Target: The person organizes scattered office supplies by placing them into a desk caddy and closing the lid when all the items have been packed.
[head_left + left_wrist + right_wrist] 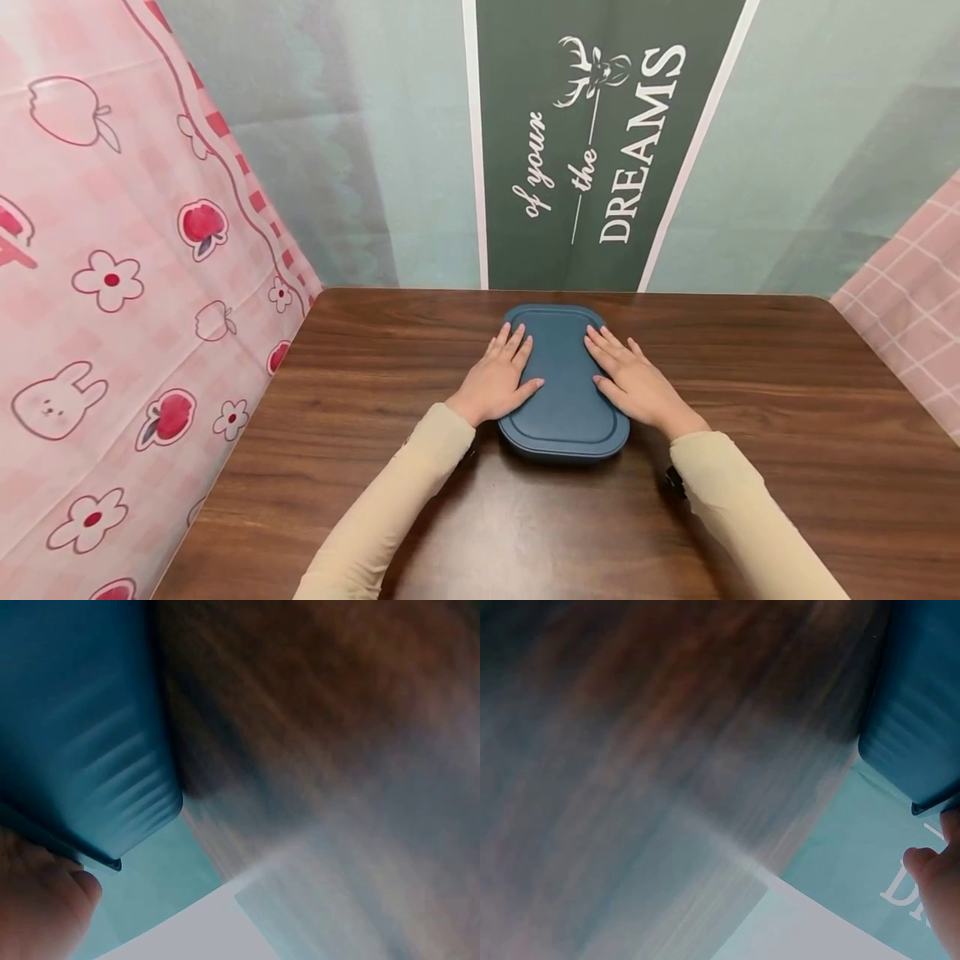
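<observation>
A blue lidded box (558, 375), oblong with rounded corners, stands on the wooden table with its lid on. My left hand (497, 375) lies flat along the left edge of the lid, fingers straight and spread, thumb reaching inward. On the opposite edge my right hand (633, 379) rests in the same manner, fingers extended over the rim. In the left wrist view, the ribbed side wall of the box (112, 742) shows, with part of the left hand (41, 900) at the lid's rim. The right wrist view has the box (919, 712) and some right-hand fingers (937, 877).
The brown wooden table (765, 400) extends to both sides. A pink patterned cloth (150, 333) hangs at the left. Behind the table's far edge hangs a green curtain (405, 142) with a printed dark panel (555, 267). A pink grid cloth (915, 275) is at the right.
</observation>
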Motion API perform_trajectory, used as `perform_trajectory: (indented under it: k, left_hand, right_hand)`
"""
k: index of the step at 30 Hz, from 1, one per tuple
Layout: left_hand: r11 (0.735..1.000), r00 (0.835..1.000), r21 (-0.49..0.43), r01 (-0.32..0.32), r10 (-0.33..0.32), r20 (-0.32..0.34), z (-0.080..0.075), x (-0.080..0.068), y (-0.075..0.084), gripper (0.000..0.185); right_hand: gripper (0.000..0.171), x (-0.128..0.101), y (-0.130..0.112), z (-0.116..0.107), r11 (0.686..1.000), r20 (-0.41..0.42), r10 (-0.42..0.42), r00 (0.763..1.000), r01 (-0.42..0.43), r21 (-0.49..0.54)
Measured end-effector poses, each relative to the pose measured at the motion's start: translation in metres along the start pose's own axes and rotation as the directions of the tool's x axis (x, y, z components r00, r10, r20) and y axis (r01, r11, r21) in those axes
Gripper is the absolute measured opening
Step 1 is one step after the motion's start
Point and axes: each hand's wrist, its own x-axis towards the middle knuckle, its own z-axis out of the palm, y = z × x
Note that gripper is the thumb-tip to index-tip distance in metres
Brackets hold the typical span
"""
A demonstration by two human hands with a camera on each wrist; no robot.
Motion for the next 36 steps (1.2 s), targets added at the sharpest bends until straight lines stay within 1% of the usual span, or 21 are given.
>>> perform_trajectory:
  k: [4,7,16,20,23,27,30,32,36]
  left_hand:
    - [1.000,1.000,-0.021,0.004,-0.005,-0.027,0.003,-0.001,-0.001,0.069]
    - [0.999,0.999,-0.032,0.005,-0.006,-0.034,0.003,-0.001,-0.002,0.069]
    - [0.999,1.000,-0.036,0.017,-0.018,-0.023,0.005,-0.002,-0.003,0.069]
    - [1.000,1.000,-0.026,0.007,-0.007,-0.019,0.005,0.000,-0.002,0.069]
    - [1.000,1.000,-0.023,-0.005,0.004,-0.017,0.004,0.002,-0.001,0.070]
    - [1.000,1.000,-0.023,0.003,-0.003,-0.011,0.000,0.003,0.000,0.071]
    - [1.000,1.000,-0.026,0.005,-0.005,-0.004,-0.002,-0.001,0.001,0.073]
    - [1.000,1.000,-0.030,-0.008,0.008,-0.004,-0.002,-0.007,0.003,0.073]
    - [0.998,0.998,-0.019,-0.055,0.054,-0.026,-0.001,-0.025,0.010,0.074]
  right_hand:
    - [0.057,0.001,0.000,0.002,1.000,0.001,0.003,1.000,-0.003,-0.015]
    - [0.058,0.002,0.000,0.003,1.000,-0.003,0.001,1.000,-0.001,-0.021]
    - [0.058,0.003,-0.001,0.004,1.000,0.000,0.002,1.000,-0.002,-0.015]
    - [0.059,0.002,0.001,0.003,1.000,0.021,0.015,1.000,-0.015,0.000]
    - [0.059,0.001,0.002,0.000,1.000,0.024,0.014,1.000,-0.014,0.012]
    - [0.060,0.001,0.003,-0.003,1.000,0.024,-0.002,1.000,0.002,0.016]
    - [0.063,-0.003,0.001,-0.003,1.000,0.042,-0.005,0.999,0.004,0.019]
    - [0.064,-0.007,-0.002,-0.003,1.000,0.049,-0.011,0.999,0.010,0.018]
    - [0.066,-0.019,-0.012,-0.003,0.999,0.027,-0.052,0.998,0.052,-0.002]
